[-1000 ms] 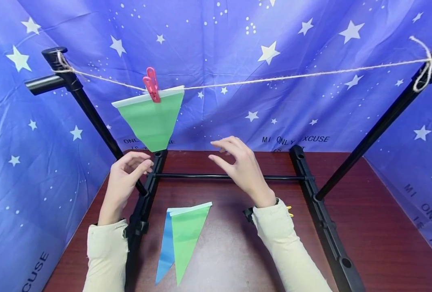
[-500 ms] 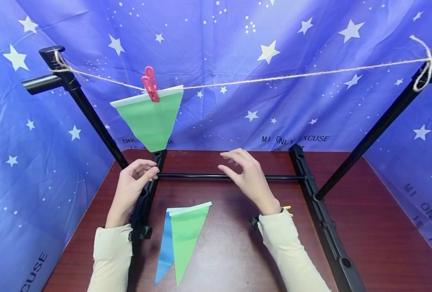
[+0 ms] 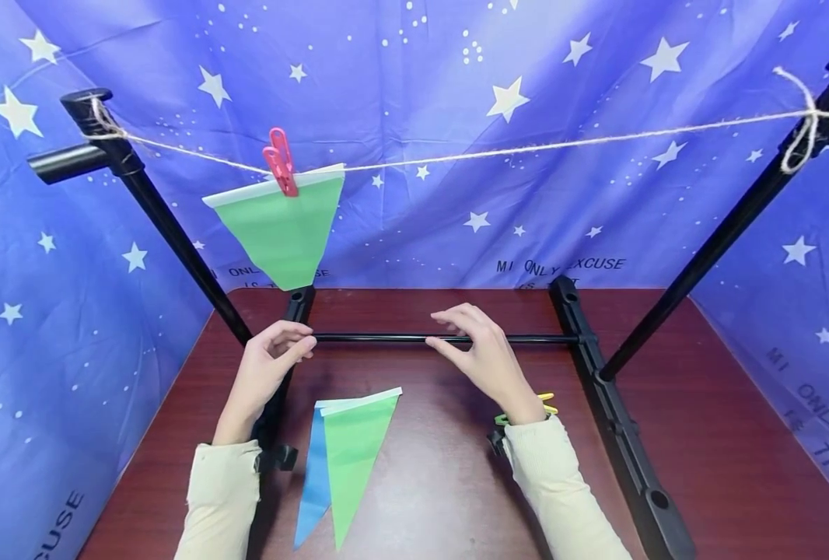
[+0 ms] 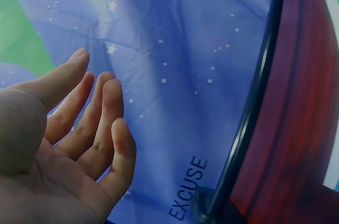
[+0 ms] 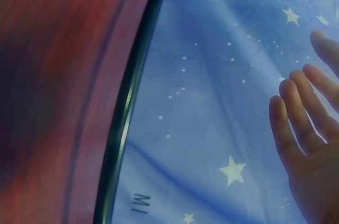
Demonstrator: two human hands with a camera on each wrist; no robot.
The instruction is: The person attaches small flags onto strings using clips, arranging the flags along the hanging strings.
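A green pennant [image 3: 285, 233] with a white top edge hangs at the left of a string [image 3: 526, 148], clipped there by a red clothespin [image 3: 281, 163]. My left hand [image 3: 267, 369] hovers below that pennant, fingers loosely bent and holding nothing; the left wrist view shows its bare palm. Farther right, my right hand [image 3: 487, 358] is in the air with thumb and fingers apart, also holding nothing. On the table between the forearms lie a second green pennant [image 3: 358, 451] and a blue pennant [image 3: 313, 482] partly under it. Yellow and green clothespins [image 3: 546, 403] show partly behind my right wrist.
The string is tied between two black posts [image 3: 176, 241] that slant up from black base rails [image 3: 620, 435]. A thin black crossbar [image 3: 386, 337] joins the rails low across the table [image 3: 456, 505]. A blue starry cloth [image 3: 414, 225] surrounds the back and sides.
Both hands have come down and to the right, away from the hanging pennant and string. More of the clothespins shows beside my right wrist. The pennants have stayed in place.
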